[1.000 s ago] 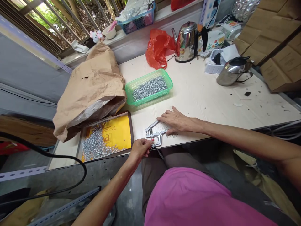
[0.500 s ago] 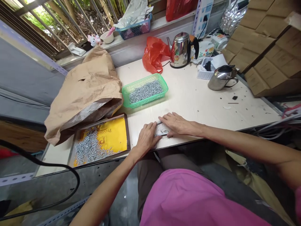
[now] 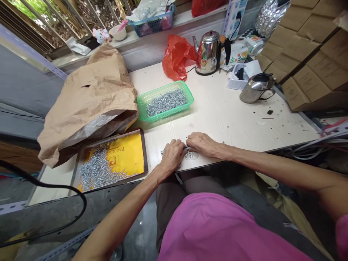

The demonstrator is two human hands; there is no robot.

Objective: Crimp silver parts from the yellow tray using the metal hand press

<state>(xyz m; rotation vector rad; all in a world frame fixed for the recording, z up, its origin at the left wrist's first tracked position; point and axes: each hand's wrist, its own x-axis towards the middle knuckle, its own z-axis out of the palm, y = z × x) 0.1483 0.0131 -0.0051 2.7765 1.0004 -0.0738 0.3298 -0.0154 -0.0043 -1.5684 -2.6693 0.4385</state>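
My left hand (image 3: 173, 156) lies curled over a small metal hand press at the table's front edge and hides most of it. My right hand (image 3: 200, 143) rests beside it, fingers bent down on the tool's lever (image 3: 186, 148). A small patch of tiny metal parts (image 3: 191, 156) lies on the table under my right wrist. To the left sits a brown tray (image 3: 144, 152) with a yellow sheet and a heap of small screws (image 3: 98, 169). Behind my hands stands a green basket (image 3: 165, 102) full of screws.
A large brown paper sack (image 3: 92, 98) lies open at the left. A red plastic bag (image 3: 176, 58), a steel kettle (image 3: 208, 52) and a steel jug (image 3: 255, 88) stand at the back. Cardboard boxes (image 3: 312, 54) crowd the right. A black cable (image 3: 54, 195) loops low left.
My left hand moved up from the table edge onto the hand press, covering it. My right hand drew in closer and its fingers bent down on the lever. The view shifted slightly.
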